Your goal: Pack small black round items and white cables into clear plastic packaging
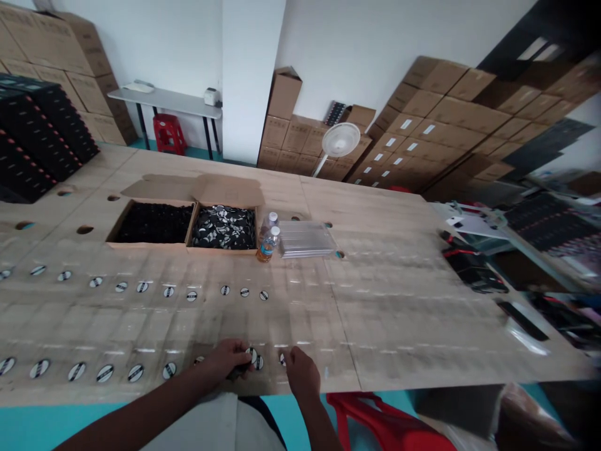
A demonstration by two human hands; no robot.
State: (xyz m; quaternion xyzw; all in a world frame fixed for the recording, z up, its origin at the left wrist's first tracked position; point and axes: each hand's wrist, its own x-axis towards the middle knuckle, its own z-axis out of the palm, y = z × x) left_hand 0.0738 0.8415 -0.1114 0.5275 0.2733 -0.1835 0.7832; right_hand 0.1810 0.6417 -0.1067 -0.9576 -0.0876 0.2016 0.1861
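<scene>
My left hand (233,359) is closed near the table's front edge. Its fingers grip a round black-and-white disc (252,355), and something dark shows beneath them. Another disc (260,362) lies right by those fingertips. To the right, my right hand (303,373) has its fingers pinched at a disc (282,359) that they partly cover. Clear plastic pieces (225,319) lie in rows over the wooden table. Similar discs rest on them in a front row (104,374) and a back row (142,287), both stretching left.
Beyond the rows stand an open carton of black pieces (154,223) and an open carton of loose discs (224,228). Beside them are two bottles (265,244) and a stack of clear plastic trays (307,239). A red stool (375,426) is below the front edge.
</scene>
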